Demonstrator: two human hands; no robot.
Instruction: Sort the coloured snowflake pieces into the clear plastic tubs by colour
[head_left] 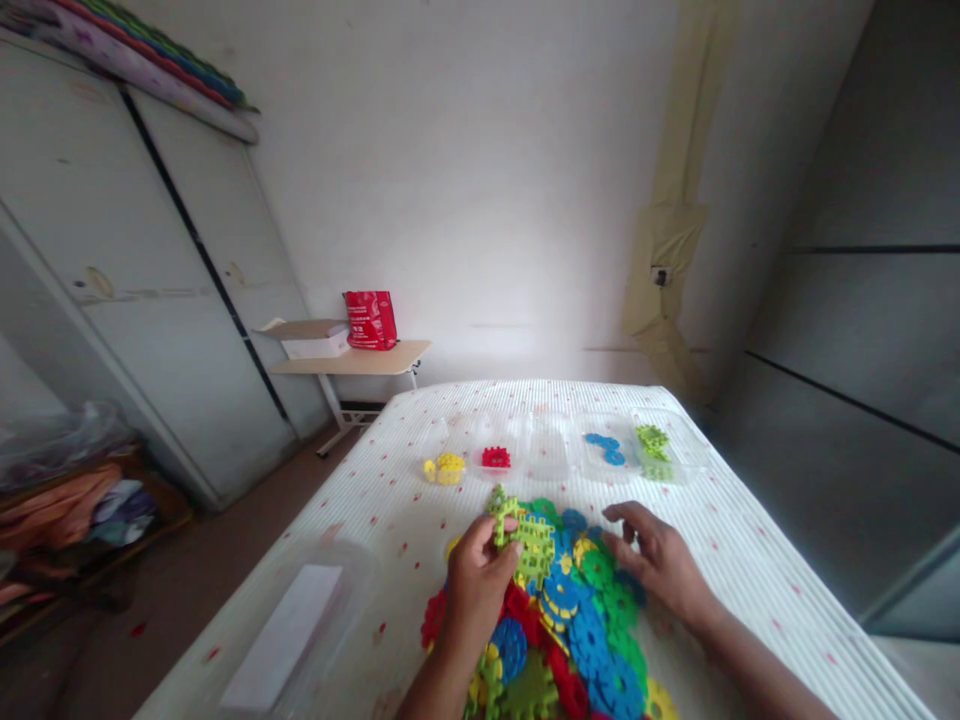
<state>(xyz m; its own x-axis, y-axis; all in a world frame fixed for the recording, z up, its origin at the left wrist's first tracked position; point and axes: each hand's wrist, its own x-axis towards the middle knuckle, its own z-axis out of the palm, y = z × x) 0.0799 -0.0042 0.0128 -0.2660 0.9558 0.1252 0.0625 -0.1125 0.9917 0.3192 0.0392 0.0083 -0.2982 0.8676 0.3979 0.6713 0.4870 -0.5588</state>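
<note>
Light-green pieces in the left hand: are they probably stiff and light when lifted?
The light-green pieces probably are stiff: no sag shows in the left hand. Their openings suggest lightness. Notched edges might catch on the pile.

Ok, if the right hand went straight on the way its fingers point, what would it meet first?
Most likely the blue piece on the far side of the pile, just left of the fingertips of the right hand. Depth is unclear, so it might pass above.

Lime-green, notched openwork pieces, held bunched over a heap of blue, red, green, yellow shapes
</note>
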